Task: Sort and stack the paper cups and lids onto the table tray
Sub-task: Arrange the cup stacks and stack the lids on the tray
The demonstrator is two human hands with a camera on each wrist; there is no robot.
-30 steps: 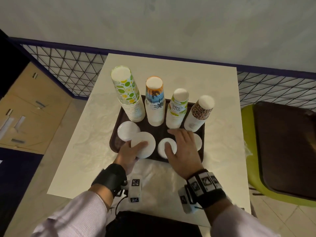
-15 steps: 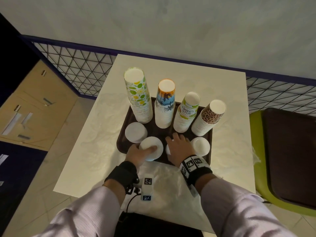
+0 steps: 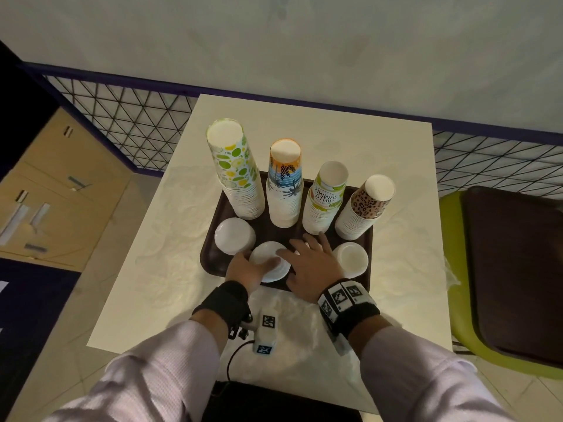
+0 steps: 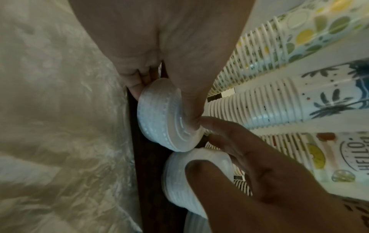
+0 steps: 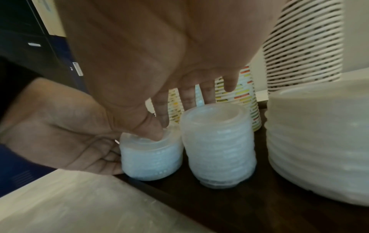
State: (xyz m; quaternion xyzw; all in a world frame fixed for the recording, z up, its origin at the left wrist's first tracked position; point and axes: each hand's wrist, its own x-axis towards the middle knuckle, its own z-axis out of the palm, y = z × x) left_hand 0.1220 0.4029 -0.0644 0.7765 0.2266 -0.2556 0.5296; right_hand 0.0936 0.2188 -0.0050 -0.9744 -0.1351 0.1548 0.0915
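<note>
- A dark brown rectangular plastic tray [image 3: 213, 257] sits on the cream-white square worktop [image 3: 396, 153], carrying four upside-down stacks of paper cups along its far side.
- From left to right: the tall citrus-print cup stack [image 3: 234, 169], the palm-tree sunset cup stack [image 3: 285, 184], the "Hello Summer" lime cup stack [image 3: 326, 199] and the leopard-print cup stack [image 3: 364, 208], each showing many white ribbed rims at its base.
- Along the near side stand stacks of translucent white plastic lids (round, ridged at the edges): a wide lid stack [image 3: 234, 236] at the left, a second lid stack [image 3: 269, 264] beside it, a small lid stack [image 5: 218, 146] under the right palm, and a right-end lid stack [image 3: 350, 258].
- The left hand [image 3: 246, 269] grasps the second lid stack, thumb on top and fingers curled round its near side.
- The right hand [image 3: 310, 266] is spread flat and relaxed above the small lid stack, its thumb tip touching the top of the second stack.
</note>
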